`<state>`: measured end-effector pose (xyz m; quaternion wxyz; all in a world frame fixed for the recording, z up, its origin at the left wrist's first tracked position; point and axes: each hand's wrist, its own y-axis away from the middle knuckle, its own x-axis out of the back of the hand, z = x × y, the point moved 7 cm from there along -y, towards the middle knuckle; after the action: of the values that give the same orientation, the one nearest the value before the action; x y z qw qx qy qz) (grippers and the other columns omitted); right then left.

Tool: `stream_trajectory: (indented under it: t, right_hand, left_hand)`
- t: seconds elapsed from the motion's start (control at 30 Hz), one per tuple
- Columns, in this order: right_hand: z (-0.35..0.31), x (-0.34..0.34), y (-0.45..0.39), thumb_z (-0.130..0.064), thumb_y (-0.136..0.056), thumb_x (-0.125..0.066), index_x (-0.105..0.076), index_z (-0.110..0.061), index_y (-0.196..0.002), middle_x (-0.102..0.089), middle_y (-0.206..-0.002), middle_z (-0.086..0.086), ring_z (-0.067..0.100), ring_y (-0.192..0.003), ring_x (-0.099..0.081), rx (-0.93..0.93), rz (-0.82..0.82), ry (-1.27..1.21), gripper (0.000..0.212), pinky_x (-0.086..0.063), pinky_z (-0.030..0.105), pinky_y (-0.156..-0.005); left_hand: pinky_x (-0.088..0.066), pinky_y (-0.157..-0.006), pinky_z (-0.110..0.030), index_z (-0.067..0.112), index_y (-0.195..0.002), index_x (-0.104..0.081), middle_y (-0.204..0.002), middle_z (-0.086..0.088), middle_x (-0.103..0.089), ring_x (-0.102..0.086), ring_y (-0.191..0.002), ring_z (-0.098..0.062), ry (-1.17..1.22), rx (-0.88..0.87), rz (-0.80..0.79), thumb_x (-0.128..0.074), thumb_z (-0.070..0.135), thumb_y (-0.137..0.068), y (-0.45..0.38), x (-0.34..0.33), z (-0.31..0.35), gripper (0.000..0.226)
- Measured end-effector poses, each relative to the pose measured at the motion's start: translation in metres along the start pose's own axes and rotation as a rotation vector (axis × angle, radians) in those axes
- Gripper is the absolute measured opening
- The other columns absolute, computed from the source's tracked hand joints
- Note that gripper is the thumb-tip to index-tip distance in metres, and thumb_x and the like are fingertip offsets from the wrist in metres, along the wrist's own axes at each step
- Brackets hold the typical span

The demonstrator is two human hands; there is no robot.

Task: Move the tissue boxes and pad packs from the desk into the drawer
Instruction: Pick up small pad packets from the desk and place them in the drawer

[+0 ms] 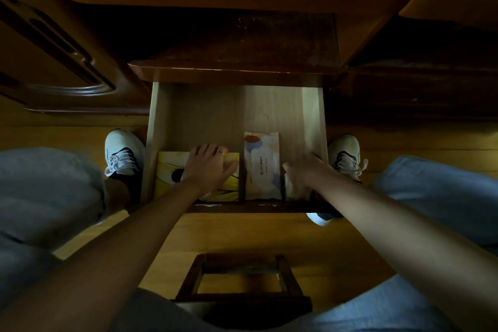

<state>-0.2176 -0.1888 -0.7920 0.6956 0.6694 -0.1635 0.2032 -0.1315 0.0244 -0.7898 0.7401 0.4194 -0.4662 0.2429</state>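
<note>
Your left hand (208, 167) lies flat with relaxed fingers on the yellow tissue box (198, 176), which sits in the front left corner of the open drawer (312, 116). Beside it, in the right half, lies a white pack (262, 166) with coloured blotches. Your right hand (303, 170) reaches into the front right corner, just beside that pack, on something pale; it is blurred, so you cannot tell how its fingers are set. Your shoes (122, 152) stand on either side of the drawer, below the dark worktop (237, 43).
</note>
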Motion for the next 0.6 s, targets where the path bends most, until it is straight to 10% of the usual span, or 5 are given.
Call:
stream_trajectory:
  t: [0.2, 0.3, 0.6]
  right_hand:
    - [-0.012, 0.015, 0.007, -0.045, -0.098, -0.056, -0.069, -0.012, -0.106, -0.067, -0.086, 0.002, 0.021, -0.080, -0.064, -0.064, 0.288, -0.214, 0.037, -0.049, 0.034, -0.071]
    - [-0.014, 0.002, 0.010, -0.018, -0.098, -0.061, -0.070, -0.011, -0.107, -0.071, -0.101, 0.007, 0.024, -0.092, -0.069, -0.132, 0.288, -0.084, 0.014, -0.057, 0.038, -0.078]
    - [-0.020, -0.010, 0.009, -0.006, -0.098, -0.060, -0.052, -0.005, -0.128, -0.061, -0.127, 0.014, 0.028, -0.114, -0.064, -0.119, 0.291, -0.097, 0.032, -0.054, 0.039, -0.090]
  left_hand:
    - [-0.033, -0.102, -0.044, 0.019, -0.132, -0.057, -0.132, -0.008, -0.060, -0.049, -0.121, -0.029, 0.018, 0.026, 0.002, -0.031, 0.062, -0.100, -0.003, -0.005, -0.002, 0.060]
    - [-0.033, -0.102, -0.044, 0.020, -0.132, -0.057, -0.132, -0.007, -0.060, -0.049, -0.122, -0.028, 0.024, 0.037, -0.011, -0.030, 0.064, -0.098, -0.005, -0.007, -0.003, 0.062]
    - [-0.032, -0.103, -0.043, 0.019, -0.133, -0.056, -0.132, -0.007, -0.060, -0.049, -0.122, -0.028, 0.010, 0.027, 0.003, -0.030, 0.064, -0.100, -0.003, -0.006, -0.002, 0.061]
